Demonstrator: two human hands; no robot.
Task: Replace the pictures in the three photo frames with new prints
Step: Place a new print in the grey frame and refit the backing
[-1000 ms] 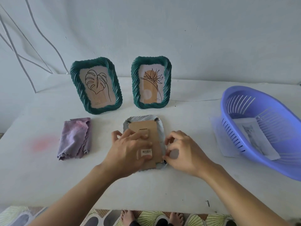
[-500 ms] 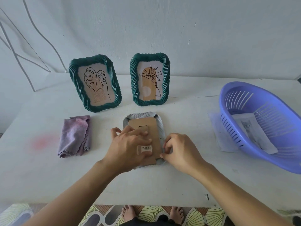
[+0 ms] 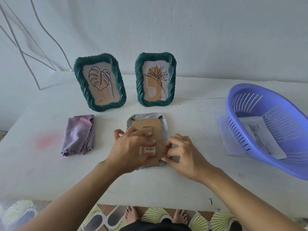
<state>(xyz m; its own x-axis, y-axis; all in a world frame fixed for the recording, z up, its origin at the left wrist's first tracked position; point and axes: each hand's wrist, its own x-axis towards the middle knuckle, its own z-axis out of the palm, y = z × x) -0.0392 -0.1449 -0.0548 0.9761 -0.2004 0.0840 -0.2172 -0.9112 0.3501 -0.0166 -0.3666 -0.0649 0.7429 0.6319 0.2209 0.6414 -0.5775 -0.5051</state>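
A grey-rimmed photo frame point(image 3: 146, 115) lies face down in the middle of the table, its brown cardboard back point(image 3: 148, 123) up. My left hand point(image 3: 131, 147) presses flat on that back, over the stand flap and next to a barcode sticker. My right hand point(image 3: 185, 154) has curled fingers and pinches at the frame's lower right edge, hiding what sits there. Two green frames stand upright behind: the left frame point(image 3: 78, 77) shows a leaf drawing, the right frame point(image 3: 172, 77) a flower drawing. A cat print point(image 3: 260, 135) lies in the purple basket point(image 3: 233, 100).
A folded purple cloth point(image 3: 78, 135) lies left of the face-down frame. A clear sleeve point(image 3: 222, 130) sticks out from under the basket at the right. A pink stain point(image 3: 46, 140) marks the table's left side. The wall stands close behind the frames.
The view has shifted slightly. Both hands stay at the face-down frame, with my right fingertips working in nearly the same spot on its right edge.
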